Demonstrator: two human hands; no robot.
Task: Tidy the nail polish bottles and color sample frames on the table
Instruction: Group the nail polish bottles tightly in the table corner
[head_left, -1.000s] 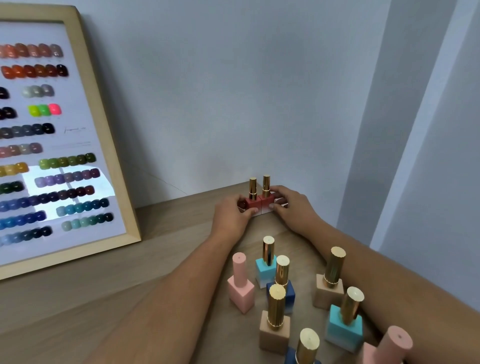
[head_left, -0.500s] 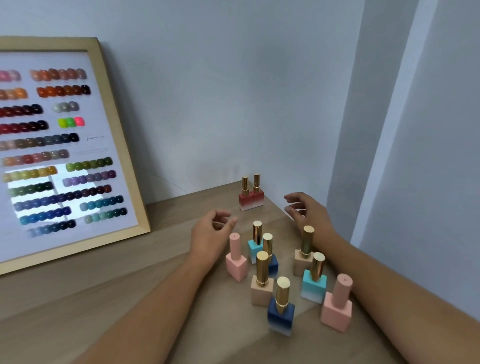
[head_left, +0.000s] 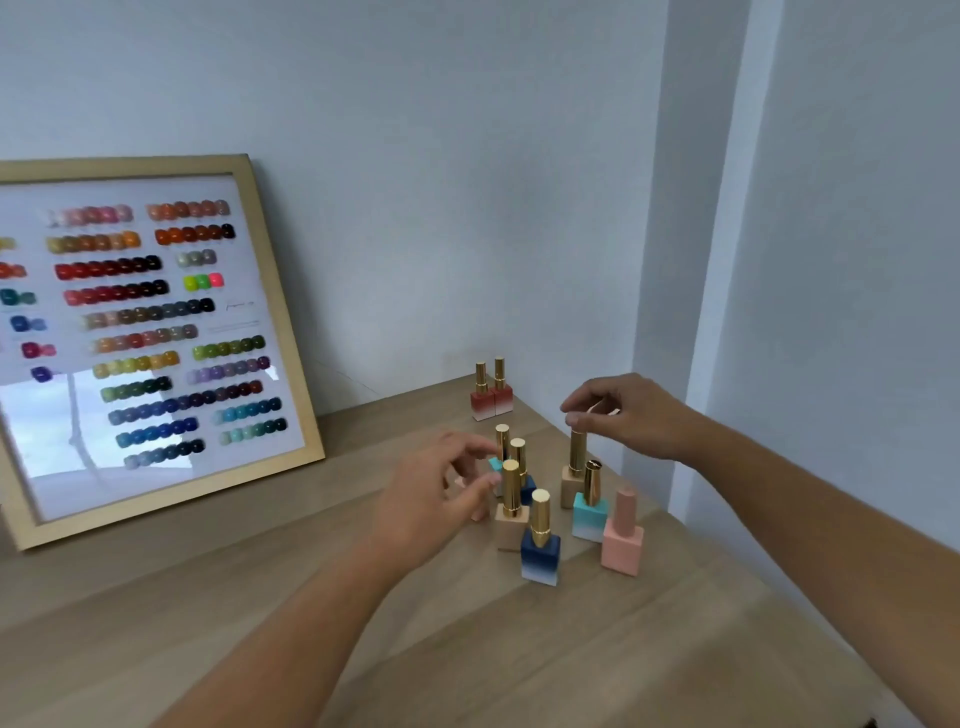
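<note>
Two red bottles (head_left: 491, 400) stand side by side near the wall. Closer in is a cluster of gold-capped bottles: a beige bottle (head_left: 511, 527), a navy bottle (head_left: 540, 561), a teal bottle (head_left: 589, 517), a pink bottle (head_left: 622, 545) and a second beige bottle (head_left: 570, 486). My left hand (head_left: 441, 493) is blurred and curls around another pink bottle (head_left: 480, 513), which it mostly hides. My right hand (head_left: 628, 415) hovers with its fingertips just over the second beige bottle's cap, fingers apart. A wood-framed color sample frame (head_left: 291, 332) leans on the wall at left.
The wooden table (head_left: 311, 623) ends at its right edge close behind the bottles, beside a wall corner (head_left: 675, 312). Behind the front beige bottle stand a small teal bottle (head_left: 495, 464) and a blue one (head_left: 529, 491).
Both hands let go of the two red bottles by the wall and drew back to the cluster. The left came around the pink bottle; the right rose over a beige bottle's cap.
</note>
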